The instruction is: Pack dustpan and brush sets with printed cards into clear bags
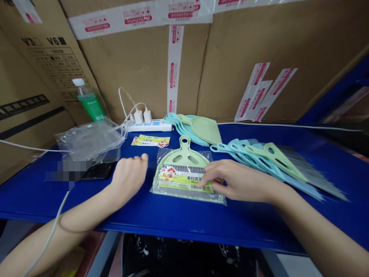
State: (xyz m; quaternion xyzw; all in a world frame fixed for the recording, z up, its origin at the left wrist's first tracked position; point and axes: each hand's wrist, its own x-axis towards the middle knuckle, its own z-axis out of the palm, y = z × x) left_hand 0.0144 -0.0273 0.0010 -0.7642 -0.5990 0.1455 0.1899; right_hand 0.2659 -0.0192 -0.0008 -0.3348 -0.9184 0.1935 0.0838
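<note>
A clear bag holding a green dustpan and brush set [180, 169] with a colourful label card lies flat on the blue table [184, 219]. My right hand [233, 181] rests on the bag's right side, its fingers bent and pressing on the label. My left hand [129, 175] lies on the table just left of the bag, fingers curled under, holding nothing that I can see.
A stack of empty clear bags [89, 140] and a phone [98, 170] lie at the left. Stacked dustpans [198, 129], a loose label card [150, 141] and a power strip [147, 124] sit behind. Several small brushes [273, 161] are piled at the right. Cardboard boxes wall the back.
</note>
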